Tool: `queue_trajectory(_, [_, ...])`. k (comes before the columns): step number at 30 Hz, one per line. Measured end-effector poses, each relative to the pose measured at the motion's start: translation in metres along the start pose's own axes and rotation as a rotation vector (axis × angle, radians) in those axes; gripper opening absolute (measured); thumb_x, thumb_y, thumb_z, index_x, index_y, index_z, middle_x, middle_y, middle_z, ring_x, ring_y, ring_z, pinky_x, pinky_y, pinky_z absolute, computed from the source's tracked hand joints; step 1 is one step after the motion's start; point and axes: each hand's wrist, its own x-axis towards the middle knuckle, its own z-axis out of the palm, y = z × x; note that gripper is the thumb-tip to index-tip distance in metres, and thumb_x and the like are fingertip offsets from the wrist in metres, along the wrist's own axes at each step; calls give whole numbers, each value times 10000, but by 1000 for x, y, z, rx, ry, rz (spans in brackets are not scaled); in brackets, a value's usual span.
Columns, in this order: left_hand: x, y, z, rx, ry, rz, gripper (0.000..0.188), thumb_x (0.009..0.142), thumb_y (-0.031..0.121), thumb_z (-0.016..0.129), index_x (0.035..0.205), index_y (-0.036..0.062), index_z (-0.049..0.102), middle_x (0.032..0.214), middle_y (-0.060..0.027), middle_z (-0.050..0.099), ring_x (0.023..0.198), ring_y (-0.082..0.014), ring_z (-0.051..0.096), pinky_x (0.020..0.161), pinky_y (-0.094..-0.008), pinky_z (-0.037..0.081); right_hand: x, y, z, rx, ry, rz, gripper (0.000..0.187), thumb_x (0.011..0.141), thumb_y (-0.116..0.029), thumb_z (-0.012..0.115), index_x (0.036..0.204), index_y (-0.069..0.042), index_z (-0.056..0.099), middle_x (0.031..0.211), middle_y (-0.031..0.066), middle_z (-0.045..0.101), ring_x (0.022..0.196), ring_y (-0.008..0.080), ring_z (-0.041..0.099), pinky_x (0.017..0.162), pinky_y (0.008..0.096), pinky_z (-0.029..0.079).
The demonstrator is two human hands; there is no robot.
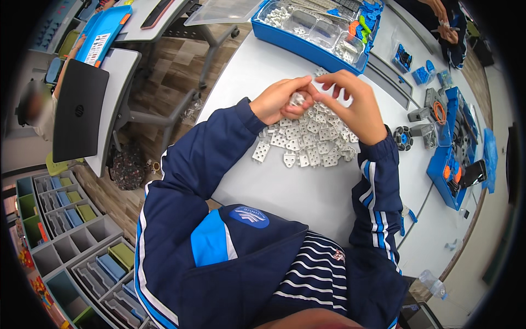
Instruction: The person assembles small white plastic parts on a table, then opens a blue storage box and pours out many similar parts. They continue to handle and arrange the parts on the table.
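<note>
My left hand [280,102] is curled round a small whitish plastic piece [297,99], which shows between its fingers. My right hand [356,104] comes in from the other side, its thumb and forefinger drawn together at the left thumb's tip. Whatever those fingertips grip is too small or too hidden to make out. Below both hands spreads a pile of light grey plastic building plates with round holes [309,142], loosely heaped on the white table [257,186]. Part of the pile lies hidden behind the right hand.
Beyond the pile stands a blue sorting box [307,54] with small parts in clear trays. On the right are a black wheel [404,138], another blue box [438,171] and grey blocks. A laptop [80,109] sits on a left-hand desk; another person's hands [446,24] show top right.
</note>
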Motion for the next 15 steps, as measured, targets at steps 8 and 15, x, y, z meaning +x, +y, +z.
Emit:
queue_trajectory(8, [31, 20, -86, -64, 193, 535, 303, 1089, 283, 392, 1059, 43, 575, 770, 31, 437, 599, -51, 362, 533, -220, 294, 117, 52, -1, -302, 66, -234, 238, 972, -223, 666, 1097, -32, 732, 1048, 119, 747, 930, 225, 702, 778, 345, 514])
queue_trajectory(15, [40, 22, -112, -206, 95, 495, 542, 1090, 361, 268, 1262, -71, 546, 955, -101, 581, 779, -162, 495, 698, -292, 425, 185, 83, 41, -688, -391, -97, 578, 1033, -551, 394, 1143, -113, 755, 1198, 171, 715, 1188, 390, 628, 1052, 702, 335])
